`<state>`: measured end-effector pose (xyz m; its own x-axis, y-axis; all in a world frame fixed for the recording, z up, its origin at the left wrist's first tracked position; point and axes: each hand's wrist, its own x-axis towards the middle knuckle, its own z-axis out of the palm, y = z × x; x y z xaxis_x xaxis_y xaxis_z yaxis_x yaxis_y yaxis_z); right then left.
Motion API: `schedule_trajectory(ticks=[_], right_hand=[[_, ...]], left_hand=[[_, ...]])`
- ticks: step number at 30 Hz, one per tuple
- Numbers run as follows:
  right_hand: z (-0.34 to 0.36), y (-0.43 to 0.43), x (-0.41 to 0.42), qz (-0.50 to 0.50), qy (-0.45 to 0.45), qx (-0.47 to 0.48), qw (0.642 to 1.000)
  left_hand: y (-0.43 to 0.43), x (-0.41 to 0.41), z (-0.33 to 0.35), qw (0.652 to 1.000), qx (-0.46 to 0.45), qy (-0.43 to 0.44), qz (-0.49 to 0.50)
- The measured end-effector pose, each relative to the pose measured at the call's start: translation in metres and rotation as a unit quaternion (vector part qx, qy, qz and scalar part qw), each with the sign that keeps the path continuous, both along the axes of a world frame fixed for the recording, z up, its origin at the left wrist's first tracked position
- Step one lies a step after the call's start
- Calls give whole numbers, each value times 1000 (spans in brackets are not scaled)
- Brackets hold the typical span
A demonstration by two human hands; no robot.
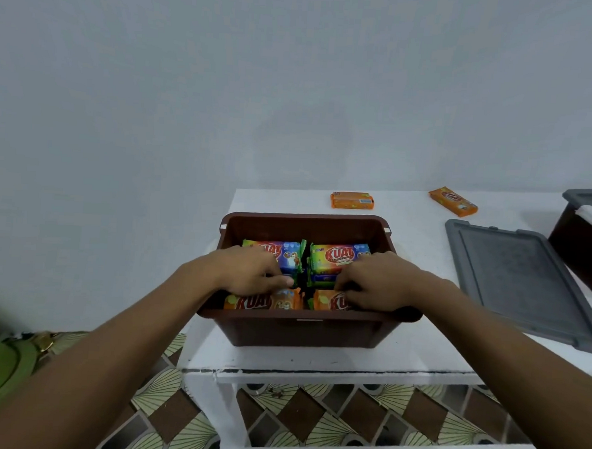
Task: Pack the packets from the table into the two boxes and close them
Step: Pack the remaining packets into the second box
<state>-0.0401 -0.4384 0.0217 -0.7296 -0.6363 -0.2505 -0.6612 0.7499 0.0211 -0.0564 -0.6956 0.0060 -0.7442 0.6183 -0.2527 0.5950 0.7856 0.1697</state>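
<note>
Grey lid (521,280) beside box (308,225) (packets (351,200) beyond)

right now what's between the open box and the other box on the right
A grey lid lies flat on the table there, in the head view.

The brown box (299,331) looks smooth, matt plastic; its packets (339,257) wear glossy printed film. At three o'clock, the grey lid (521,280) is matt plastic. The white desk (418,354) is painted, chipped at its front edge.
</note>
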Motion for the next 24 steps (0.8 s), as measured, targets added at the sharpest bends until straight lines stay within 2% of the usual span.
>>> schedule_trajectory(ticks=[10, 20, 24], right_hand=[[-3, 2, 6, -37, 30, -56, 997], [-4, 4, 6, -43, 33, -94, 994], [-4, 8, 7, -43, 33, -132, 990]], left_hand=[[1, 3, -1, 999, -20, 46, 16], [-3, 7, -1, 993, 84, 87, 16], [-4, 1, -1, 984, 161, 75, 14]])
